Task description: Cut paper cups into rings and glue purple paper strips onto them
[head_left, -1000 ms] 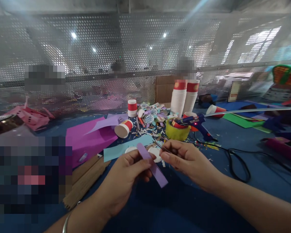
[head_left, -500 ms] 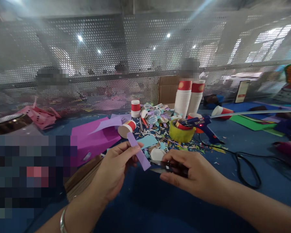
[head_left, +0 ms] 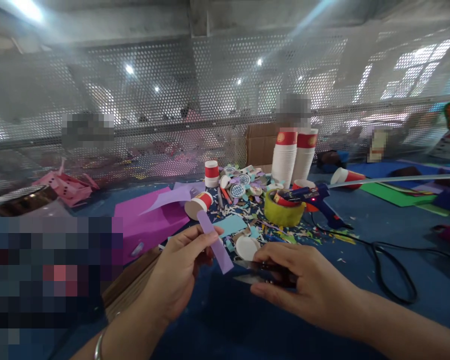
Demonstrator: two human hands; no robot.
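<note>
My left hand (head_left: 185,265) pinches a narrow purple paper strip (head_left: 220,254) between thumb and fingers, the strip slanting down to the right. In my right hand (head_left: 294,275) are dark-handled scissors (head_left: 272,274), blades parted and pointing left, a little to the right of the strip's lower end. The handles are partly hidden by my fingers. Just beyond the scissors lies a white paper disc (head_left: 246,248). A light blue paper piece (head_left: 230,226) rests behind the strip, beside a tipped red and white paper cup (head_left: 199,204).
Tall stacks of paper cups (head_left: 284,162) stand at the back. A glue gun (head_left: 318,197) with a lit red light leans on a yellow tape roll (head_left: 283,212); its black cord (head_left: 378,270) loops right. Magenta paper (head_left: 146,217) lies left, near a cardboard piece (head_left: 129,280). Paper scraps litter the middle.
The scissor blades now show more clearly and stand wider apart. The view has tilted up slightly, so things sit lower. My left hand still holds the strip.
</note>
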